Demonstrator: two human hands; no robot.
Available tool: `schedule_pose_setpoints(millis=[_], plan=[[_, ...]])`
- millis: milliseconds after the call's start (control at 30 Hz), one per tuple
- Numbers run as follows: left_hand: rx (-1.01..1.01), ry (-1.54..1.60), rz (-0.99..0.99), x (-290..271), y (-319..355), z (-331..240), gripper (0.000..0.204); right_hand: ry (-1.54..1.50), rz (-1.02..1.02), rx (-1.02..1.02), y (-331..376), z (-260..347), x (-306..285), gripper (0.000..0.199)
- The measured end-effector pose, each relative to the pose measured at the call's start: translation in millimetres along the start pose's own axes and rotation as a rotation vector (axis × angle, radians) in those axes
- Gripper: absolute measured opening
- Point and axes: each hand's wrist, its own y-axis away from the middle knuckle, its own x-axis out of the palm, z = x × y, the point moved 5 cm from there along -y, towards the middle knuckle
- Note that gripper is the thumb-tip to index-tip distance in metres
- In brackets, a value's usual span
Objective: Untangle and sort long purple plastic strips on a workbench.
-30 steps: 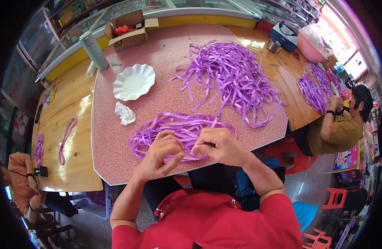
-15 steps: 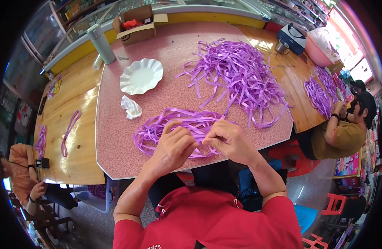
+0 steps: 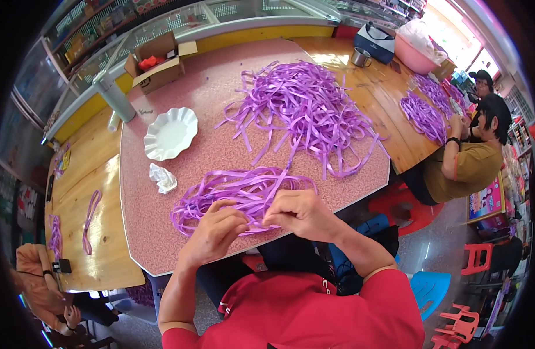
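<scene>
A loose bundle of purple ribbon lanyards (image 3: 238,180) lies looped on the pink table, just beyond my hands. My left hand (image 3: 217,232) is closed at the near left side of it, thumb and fingers pinched together. Facing it, my right hand (image 3: 302,214) is closed too, its thumb against the bent forefinger, over the bundle's near right edge. A small gap separates the fingertips. What either pinch holds is too small to make out. A strand runs from behind my right hand toward a large heap of purple lanyards (image 3: 302,104) farther back.
On the pink table (image 3: 157,232) are a white scalloped dish (image 3: 171,134), crumpled white tissue (image 3: 163,178), a grey-green bottle (image 3: 114,98) and an open cardboard box (image 3: 157,70). Co-workers sit left and right, with more lanyards (image 3: 423,119) on the right-hand wooden table. A red stool (image 3: 404,209) stands nearby.
My hands have drawn slightly apart from their near-touching pinch. The whole view has shifted, so the table appears farther left and lower. The heap and bundle look otherwise the same.
</scene>
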Motion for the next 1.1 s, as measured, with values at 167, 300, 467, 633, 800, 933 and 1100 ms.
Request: schedule_pose_setpoints(millis=[167, 300, 467, 633, 800, 933, 1100], plan=[[-0.073, 0.155, -0.039, 4, -28, -8, 0.035, -0.212, -0.099, 0.147, 20, -6, -21, 0.009], [0.049, 0.182, 0.052, 42, -78, -24, 0.049, -0.587, -0.177, 0.067, 32, 13, -47, 0.014], [0.097, 0.071, 0.03, 46, -134, 28, 0.044, -0.746, -0.471, -0.207, 73, 26, -133, 0.03], [-0.046, 0.144, -0.019, 14, -179, 68, 0.026, -0.877, -0.668, -0.389, 124, 12, -199, 0.021], [-0.148, 0.192, 0.09, -15, -157, 63, 0.021, -0.934, -0.853, -0.382, 171, -44, -247, 0.019], [-0.304, 0.118, 0.076, -49, -100, 76, 0.017, -0.923, -1.033, -0.23, 185, -99, -264, 0.019], [-0.422, 0.09, -0.07, -81, -21, 114, 0.012, -0.771, -1.253, -0.031, 178, -151, -277, 0.019]])
